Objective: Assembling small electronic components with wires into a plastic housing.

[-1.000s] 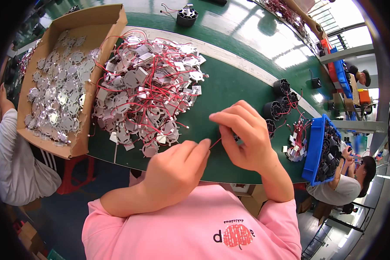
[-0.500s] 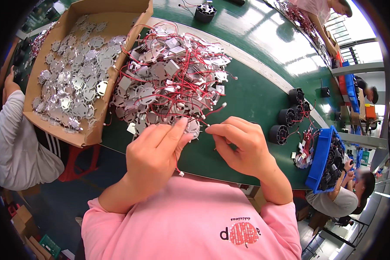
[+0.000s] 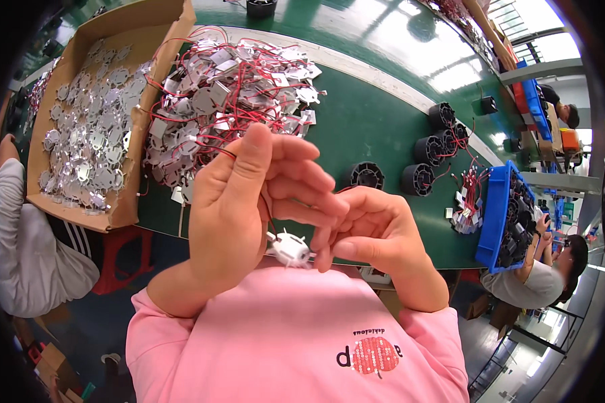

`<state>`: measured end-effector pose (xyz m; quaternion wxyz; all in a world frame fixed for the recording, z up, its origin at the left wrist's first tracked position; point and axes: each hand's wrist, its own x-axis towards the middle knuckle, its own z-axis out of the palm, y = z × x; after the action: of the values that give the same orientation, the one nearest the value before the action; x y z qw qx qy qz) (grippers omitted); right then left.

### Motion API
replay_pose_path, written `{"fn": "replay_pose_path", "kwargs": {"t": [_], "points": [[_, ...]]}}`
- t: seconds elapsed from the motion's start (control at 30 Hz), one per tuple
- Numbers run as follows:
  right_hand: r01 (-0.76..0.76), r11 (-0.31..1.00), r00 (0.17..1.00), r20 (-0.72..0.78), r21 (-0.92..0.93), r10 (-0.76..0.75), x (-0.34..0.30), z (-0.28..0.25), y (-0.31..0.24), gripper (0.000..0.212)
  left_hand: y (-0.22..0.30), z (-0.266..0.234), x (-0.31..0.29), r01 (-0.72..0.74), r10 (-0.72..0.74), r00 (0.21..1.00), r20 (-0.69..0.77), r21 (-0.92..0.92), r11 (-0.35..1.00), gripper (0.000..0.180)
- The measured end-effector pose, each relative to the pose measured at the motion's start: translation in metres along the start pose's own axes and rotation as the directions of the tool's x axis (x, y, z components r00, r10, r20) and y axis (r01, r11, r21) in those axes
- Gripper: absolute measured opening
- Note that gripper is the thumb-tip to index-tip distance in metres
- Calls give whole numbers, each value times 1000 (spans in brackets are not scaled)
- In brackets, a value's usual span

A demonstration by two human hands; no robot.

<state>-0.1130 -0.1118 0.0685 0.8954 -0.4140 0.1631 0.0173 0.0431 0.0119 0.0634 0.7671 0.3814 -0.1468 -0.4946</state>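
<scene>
A small whitish plate with tabs round its rim (image 3: 290,250) is between my hands, low in front of my shirt and slightly blurred. A thin dark red wire (image 3: 268,205) runs up from it along the palm of my left hand (image 3: 232,208). That hand is raised, with its thumb up and fingers stretched apart. My right hand (image 3: 380,232) is curled, its fingertips at the plate's right edge; the exact grip is partly hidden. Behind my left hand rises a heap of similar silver plates with red wires (image 3: 212,101).
At left stands a cardboard box of loose silver plates (image 3: 37,151). Several round black housings (image 3: 417,179) stand on the green table (image 3: 346,121), one (image 3: 367,176) just behind my right hand. Wired parts (image 3: 466,216) lie beside a blue bin (image 3: 492,228). Other people sit on both sides.
My hands have come nearer my body and each other. My left hand has opened from a pinch, and the plate now shows lower down. The table scene has shifted left in the view.
</scene>
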Motion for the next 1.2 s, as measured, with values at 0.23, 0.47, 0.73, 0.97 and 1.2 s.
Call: {"fn": "replay_pose_path", "kwargs": {"t": [0.23, 0.47, 0.73, 0.97, 1.2], "points": [[380, 774, 875, -73, -506, -478, -3, -3, 30, 39, -22, 19, 10, 14, -31, 999, -43, -348, 938, 51], [412, 725, 844, -67, -552, -532, -16, -7, 26, 40, -23, 39, 13, 76, -95, 992, -88, -199, 977, 47], [298, 325, 734, -3, -897, -679, -24, -15, 13, 41, -34, 15, 1, 266, -321, 937, 142, 308, 913, 29], [177, -63, 692, 170, -982, -701, -25, -18, 22, 44, -37, 18, 0, 292, -342, 938, 58, 405, 867, 25], [96, -43, 744, 100, -994, -660, -30, -18, 22, 45, -56, 12, -4, 338, -377, 924, 67, 321, 885, 24]]}}
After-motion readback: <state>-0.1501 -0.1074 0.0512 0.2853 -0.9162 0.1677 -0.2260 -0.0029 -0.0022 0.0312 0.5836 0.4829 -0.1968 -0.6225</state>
